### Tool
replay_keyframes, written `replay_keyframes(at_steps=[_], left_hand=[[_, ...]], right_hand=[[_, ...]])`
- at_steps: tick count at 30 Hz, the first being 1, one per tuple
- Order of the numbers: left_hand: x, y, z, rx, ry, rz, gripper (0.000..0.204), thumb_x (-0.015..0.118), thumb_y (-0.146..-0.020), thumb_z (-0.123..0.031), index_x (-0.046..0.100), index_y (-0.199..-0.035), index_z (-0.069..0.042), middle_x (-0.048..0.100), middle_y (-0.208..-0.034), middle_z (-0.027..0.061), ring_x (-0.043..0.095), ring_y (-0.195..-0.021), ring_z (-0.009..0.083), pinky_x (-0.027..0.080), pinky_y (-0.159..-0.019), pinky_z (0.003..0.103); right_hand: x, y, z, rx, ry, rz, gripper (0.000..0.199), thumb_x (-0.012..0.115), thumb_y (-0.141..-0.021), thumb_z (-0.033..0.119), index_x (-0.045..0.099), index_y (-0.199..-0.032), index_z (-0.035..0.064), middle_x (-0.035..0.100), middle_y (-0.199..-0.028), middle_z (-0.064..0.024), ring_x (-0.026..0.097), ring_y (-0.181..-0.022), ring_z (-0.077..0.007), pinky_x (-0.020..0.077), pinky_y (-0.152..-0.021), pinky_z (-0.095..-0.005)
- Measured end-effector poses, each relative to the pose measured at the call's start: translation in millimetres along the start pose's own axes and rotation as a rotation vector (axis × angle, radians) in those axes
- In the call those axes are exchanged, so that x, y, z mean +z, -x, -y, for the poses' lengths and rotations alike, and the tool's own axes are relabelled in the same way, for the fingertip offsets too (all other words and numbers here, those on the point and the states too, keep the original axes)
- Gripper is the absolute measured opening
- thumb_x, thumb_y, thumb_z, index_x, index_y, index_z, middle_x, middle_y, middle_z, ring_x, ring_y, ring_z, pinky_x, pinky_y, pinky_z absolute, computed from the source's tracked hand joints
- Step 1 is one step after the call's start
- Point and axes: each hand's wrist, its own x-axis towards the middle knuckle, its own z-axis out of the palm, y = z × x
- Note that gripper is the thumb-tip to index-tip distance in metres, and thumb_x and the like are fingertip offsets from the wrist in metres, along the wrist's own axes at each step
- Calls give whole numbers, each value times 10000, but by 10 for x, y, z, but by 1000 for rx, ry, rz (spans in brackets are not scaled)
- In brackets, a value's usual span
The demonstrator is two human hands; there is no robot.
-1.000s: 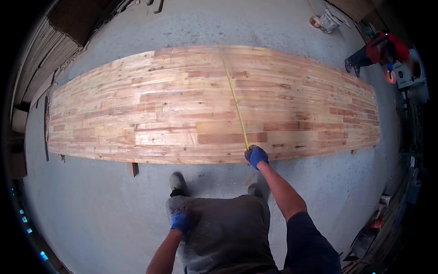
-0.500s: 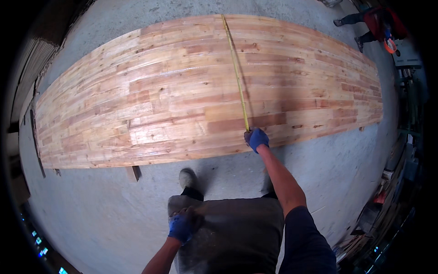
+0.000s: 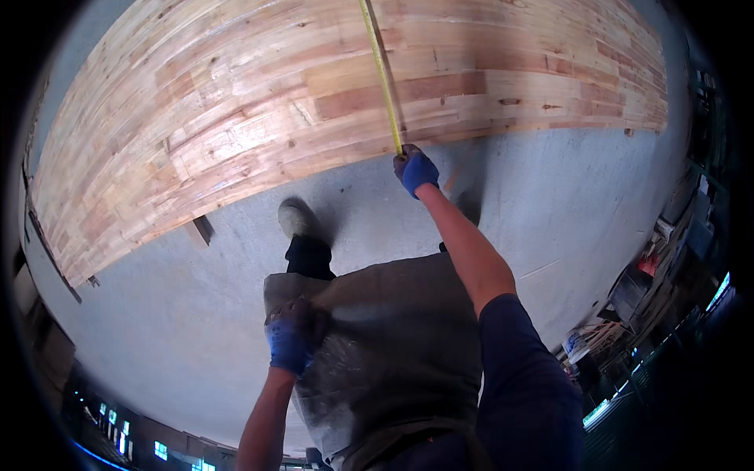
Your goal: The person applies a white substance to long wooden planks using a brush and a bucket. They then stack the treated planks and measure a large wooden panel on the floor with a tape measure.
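A long panel of glued wood strips stretches across the upper part of the view. Over it runs a yellow tape measure, its blade extended away from me. My right hand, in a blue and dark glove, closes on the tape's near end just past the panel's near edge; the fingers cover whatever case is there. My left hand, gloved the same way, rests curled in front of my grey apron. Its dark fingers blend with the cloth, so what they hold cannot be made out.
Under the panel's near edge a wooden support block sticks out. My shoe stands on the concrete floor between the panel and me. Along the right side lies a pile of scrap and boards.
My view has tipped down toward me, so the panel sits higher and its far edge is cut off. The right hand with the tape has come back past the near edge. The other person left view.
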Motion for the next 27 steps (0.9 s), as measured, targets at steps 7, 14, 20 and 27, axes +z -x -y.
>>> replay_keyframes(at_steps=[7, 14, 20, 27], left_hand=[[236, 77, -78, 84, -36, -80, 302, 667, -844, -285, 642, -1042, -58, 683, -968, 171, 638, -903, 388, 478, -859, 512], [469, 128, -70, 151, -114, -137, 328, 681, -837, -216, 614, -1109, -44, 683, -1006, 177, 650, -909, 379, 486, -878, 501], [508, 116, -111, 146, -148, -101, 354, 688, -836, -217, 606, -1138, -52, 679, -1022, 177, 649, -909, 381, 488, -879, 499], [550, 97, -155, 116, -160, -82, 363, 692, -830, -217, 610, -1146, -61, 677, -1028, 177, 645, -926, 382, 487, -884, 500]], right_hand=[[400, -56, -394, -44, -56, -34, 276, 606, -844, 262, 667, -1040, 77, 681, -1052, -186, 657, -989, -377, 525, -849, -459], [648, -235, -642, -52, -133, -46, 266, 599, -863, 265, 658, -1052, 87, 676, -1023, -202, 651, -923, -400, 517, -791, -454], [668, -250, -683, -61, -123, -5, 269, 577, -867, 286, 641, -1051, 99, 663, -1053, -196, 640, -925, -398, 506, -790, -454], [509, -205, -553, -28, -94, 35, 323, 520, -869, 308, 624, -1095, 101, 651, -1104, -210, 623, -1015, -419, 501, -876, -477]])
